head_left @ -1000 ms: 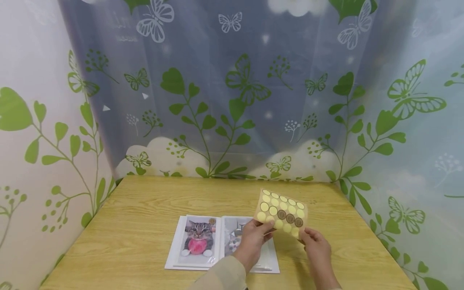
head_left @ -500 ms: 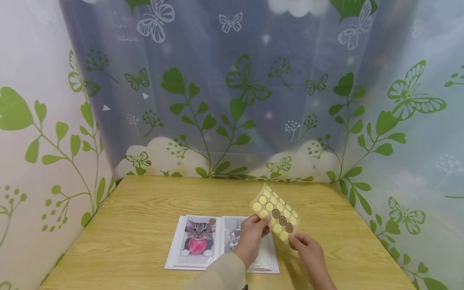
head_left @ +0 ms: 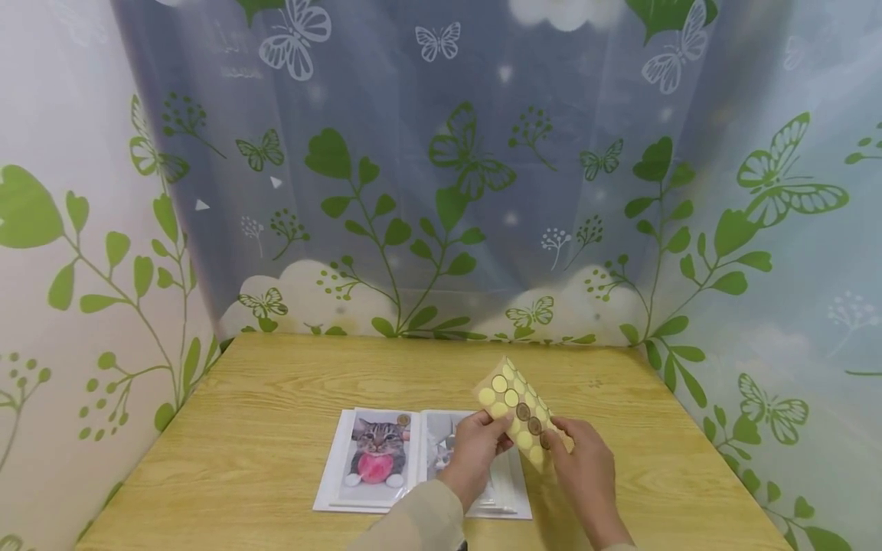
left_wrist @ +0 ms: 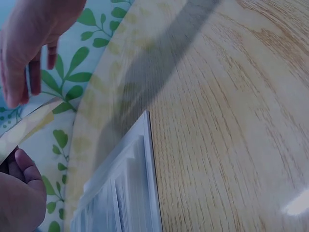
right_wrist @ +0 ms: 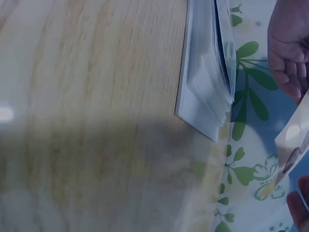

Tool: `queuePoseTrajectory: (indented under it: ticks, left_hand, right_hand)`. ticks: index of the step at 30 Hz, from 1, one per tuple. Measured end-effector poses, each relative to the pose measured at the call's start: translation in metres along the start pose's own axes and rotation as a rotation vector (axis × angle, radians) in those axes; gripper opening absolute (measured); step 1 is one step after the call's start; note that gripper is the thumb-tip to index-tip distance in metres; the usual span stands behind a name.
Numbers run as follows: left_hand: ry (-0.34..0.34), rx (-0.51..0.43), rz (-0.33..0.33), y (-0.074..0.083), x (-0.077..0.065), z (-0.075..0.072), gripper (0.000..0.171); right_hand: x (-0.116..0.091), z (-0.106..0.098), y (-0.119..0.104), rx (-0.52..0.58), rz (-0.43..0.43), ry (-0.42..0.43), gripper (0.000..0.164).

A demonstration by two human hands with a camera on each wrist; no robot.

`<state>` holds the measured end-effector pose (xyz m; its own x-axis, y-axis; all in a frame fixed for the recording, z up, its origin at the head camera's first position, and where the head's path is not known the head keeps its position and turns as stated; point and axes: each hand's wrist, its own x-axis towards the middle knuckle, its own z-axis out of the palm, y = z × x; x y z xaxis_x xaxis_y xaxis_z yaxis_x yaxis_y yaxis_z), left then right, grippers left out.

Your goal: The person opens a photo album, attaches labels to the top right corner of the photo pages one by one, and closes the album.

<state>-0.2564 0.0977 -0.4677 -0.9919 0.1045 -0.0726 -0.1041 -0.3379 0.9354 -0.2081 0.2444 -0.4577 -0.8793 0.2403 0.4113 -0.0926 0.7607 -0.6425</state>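
A tan sheet of round stickers (head_left: 511, 398), mostly yellow with a few brown ones, is held up above the table. My left hand (head_left: 474, 451) pinches its lower left edge, thumb on the printed face. At the right end, my right hand (head_left: 586, 471) has its thumb on the face and fingers at the edge behind. Beneath the left hand lies an open photo album (head_left: 334, 490). Its left page carries a cat picture (head_left: 377, 451) with a brown round sticker (head_left: 403, 420) in the top corner. The left hand and sleeve hide part of the right page.
The wood-grain table (head_left: 276, 383) spreads around the album. A printed curtain (head_left: 386, 92) with leaves and butterflies encloses its back and sides. In the right wrist view, the album's loose page edges (right_wrist: 212, 92) fan out near the table's rim.
The sheet has turned more steeply and shifted slightly left. My right hand moved from its lower right corner up along the right end. The left hand keeps its pinch; the album stays put.
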Motion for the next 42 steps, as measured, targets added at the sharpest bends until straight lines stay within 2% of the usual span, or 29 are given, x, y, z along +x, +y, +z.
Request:
queuePoseTrajectory:
  ticks: [5,8,11,18,27,35,42]
  left_hand:
    - [-0.013,0.034,-0.001,-0.001,-0.002,0.000,0.020]
    - [-0.020,0.048,0.001,-0.002,-0.002,0.000,0.021]
    - [-0.025,0.062,0.003,-0.002,-0.003,-0.001,0.021]
    - [-0.069,0.042,0.010,-0.002,-0.004,-0.003,0.026]
    - [-0.091,0.032,-0.007,-0.003,-0.004,-0.003,0.025]
    - [-0.095,0.074,-0.011,-0.005,-0.003,-0.004,0.022]
    - [-0.115,0.111,0.007,-0.007,-0.004,-0.004,0.022]
  right_hand:
    - [0.004,0.009,-0.006,-0.096,-0.254,0.130,0.020]
    - [0.005,0.013,-0.009,-0.113,-0.321,0.170,0.019]
    - [0.005,0.015,-0.011,-0.118,-0.331,0.164,0.021]
    - [0.002,0.016,-0.013,-0.122,-0.269,0.080,0.018]
    - [0.000,0.018,-0.012,-0.084,-0.229,0.059,0.021]
    - [-0.002,0.016,-0.016,-0.042,-0.090,-0.081,0.021]
    - [-0.004,0.015,-0.017,-0.028,0.011,-0.121,0.021]
